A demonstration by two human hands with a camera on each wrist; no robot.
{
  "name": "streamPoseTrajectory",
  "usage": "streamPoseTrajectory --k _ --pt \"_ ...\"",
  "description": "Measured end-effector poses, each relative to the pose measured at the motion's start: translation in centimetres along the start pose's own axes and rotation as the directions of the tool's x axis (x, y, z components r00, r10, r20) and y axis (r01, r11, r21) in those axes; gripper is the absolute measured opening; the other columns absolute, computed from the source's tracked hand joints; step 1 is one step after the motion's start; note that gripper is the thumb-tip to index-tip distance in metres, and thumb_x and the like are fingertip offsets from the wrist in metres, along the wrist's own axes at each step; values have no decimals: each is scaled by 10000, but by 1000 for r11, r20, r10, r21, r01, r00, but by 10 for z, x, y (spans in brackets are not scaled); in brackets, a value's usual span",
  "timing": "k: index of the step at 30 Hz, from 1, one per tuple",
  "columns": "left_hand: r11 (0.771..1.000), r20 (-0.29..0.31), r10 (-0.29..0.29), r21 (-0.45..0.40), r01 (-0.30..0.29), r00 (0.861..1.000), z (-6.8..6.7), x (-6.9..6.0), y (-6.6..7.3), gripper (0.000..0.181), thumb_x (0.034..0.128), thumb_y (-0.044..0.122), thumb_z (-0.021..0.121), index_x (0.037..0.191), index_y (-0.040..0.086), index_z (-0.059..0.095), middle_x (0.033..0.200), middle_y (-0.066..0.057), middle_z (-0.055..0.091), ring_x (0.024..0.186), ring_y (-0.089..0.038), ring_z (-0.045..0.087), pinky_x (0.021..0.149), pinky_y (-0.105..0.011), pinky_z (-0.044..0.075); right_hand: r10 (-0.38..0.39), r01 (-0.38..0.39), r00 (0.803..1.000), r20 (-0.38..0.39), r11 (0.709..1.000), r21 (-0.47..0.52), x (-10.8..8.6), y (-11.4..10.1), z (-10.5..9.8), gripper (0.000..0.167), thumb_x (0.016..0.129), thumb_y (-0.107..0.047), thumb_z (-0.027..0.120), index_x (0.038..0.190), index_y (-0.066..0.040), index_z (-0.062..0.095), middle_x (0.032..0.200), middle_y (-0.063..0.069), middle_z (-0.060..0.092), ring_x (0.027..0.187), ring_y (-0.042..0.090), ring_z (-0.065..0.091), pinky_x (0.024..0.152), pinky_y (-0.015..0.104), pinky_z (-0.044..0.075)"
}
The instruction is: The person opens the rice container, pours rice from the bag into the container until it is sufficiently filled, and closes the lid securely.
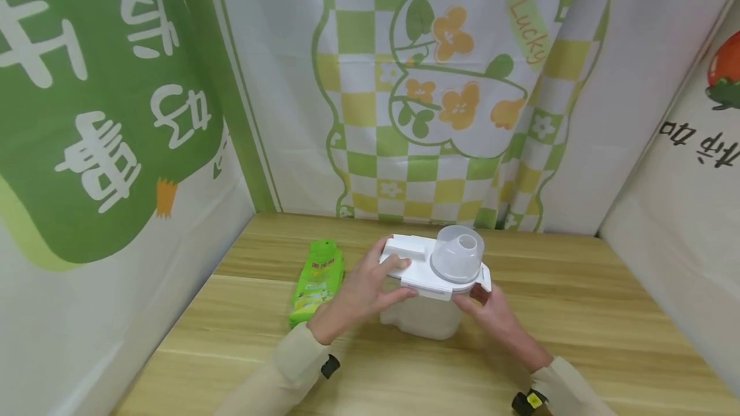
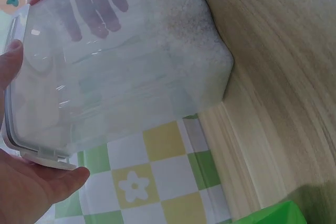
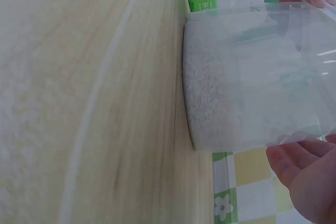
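Note:
A translucent storage container (image 1: 424,320) stands upright on the table with its white lid (image 1: 423,275) on. A clear measuring cup (image 1: 458,255) sits upside down on the lid's right part. My left hand (image 1: 360,284) grips the lid's left end, fingers over the top and thumb at the front latch. Around the right end, my right hand (image 1: 498,318) holds the container just under the lid; the side latch (image 1: 484,277) there stands out. Whitish, rice-like grains (image 3: 207,90) cover the container's bottom in the right wrist view.
Left of the container lies a bright green packet (image 1: 318,280), close to my left forearm. The wooden table (image 1: 578,313) meets a checked cloth backdrop (image 1: 358,172) behind and printed hangings on both sides.

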State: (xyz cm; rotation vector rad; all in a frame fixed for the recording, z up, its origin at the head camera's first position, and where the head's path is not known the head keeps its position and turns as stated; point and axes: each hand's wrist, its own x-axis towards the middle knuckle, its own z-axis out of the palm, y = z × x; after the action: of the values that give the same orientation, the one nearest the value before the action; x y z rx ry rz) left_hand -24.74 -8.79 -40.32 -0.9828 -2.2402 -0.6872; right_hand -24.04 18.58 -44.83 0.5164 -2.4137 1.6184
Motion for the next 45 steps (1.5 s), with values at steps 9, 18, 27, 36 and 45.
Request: streamPoseTrajectory --k 9,18,27,36,45 --pt "999 37 2 -43 -1 999 -2 4 -5 433 793 442 773 1066 157 595 1404 -145 443 1162 -217 562 914 -347 552 -10 9 1000 16 998 64 1 4 -4 605 881 -39 697 1395 65 396 1289 260 553 1046 -47 574 903 170 497" --pt "996 63 42 -83 -37 997 -6 6 -12 437 774 397 790 1050 126 585 1359 -151 477 1180 -240 545 951 -376 531 -133 106 987 86 958 268 8 8 -14 872 872 64 643 1545 23 90 1269 -117 536 1049 -52 578 831 147 522" --pt "991 132 34 -133 -17 991 -6 6 -19 399 787 373 781 1052 136 599 1426 -144 439 1236 -251 530 981 -401 521 -242 213 962 127 955 208 23 3 -26 850 878 -43 657 1566 -106 162 1428 -51 440 1215 -20 487 938 140 460" --pt "988 118 64 -147 -46 991 -7 5 -23 404 809 331 771 1120 131 608 1447 -166 425 1247 -256 522 990 -380 514 -169 162 971 171 985 57 21 0 -29 685 917 -89 612 1505 17 276 1365 199 490 1099 -30 513 866 171 494" --pt "998 44 53 -36 -51 998 -7 4 -29 510 842 298 746 1307 148 598 1464 -222 429 1358 -381 423 1105 -535 391 -278 254 949 150 954 159 24 0 -27 526 970 -8 510 1466 39 342 1302 -227 534 1098 -27 565 858 145 501"
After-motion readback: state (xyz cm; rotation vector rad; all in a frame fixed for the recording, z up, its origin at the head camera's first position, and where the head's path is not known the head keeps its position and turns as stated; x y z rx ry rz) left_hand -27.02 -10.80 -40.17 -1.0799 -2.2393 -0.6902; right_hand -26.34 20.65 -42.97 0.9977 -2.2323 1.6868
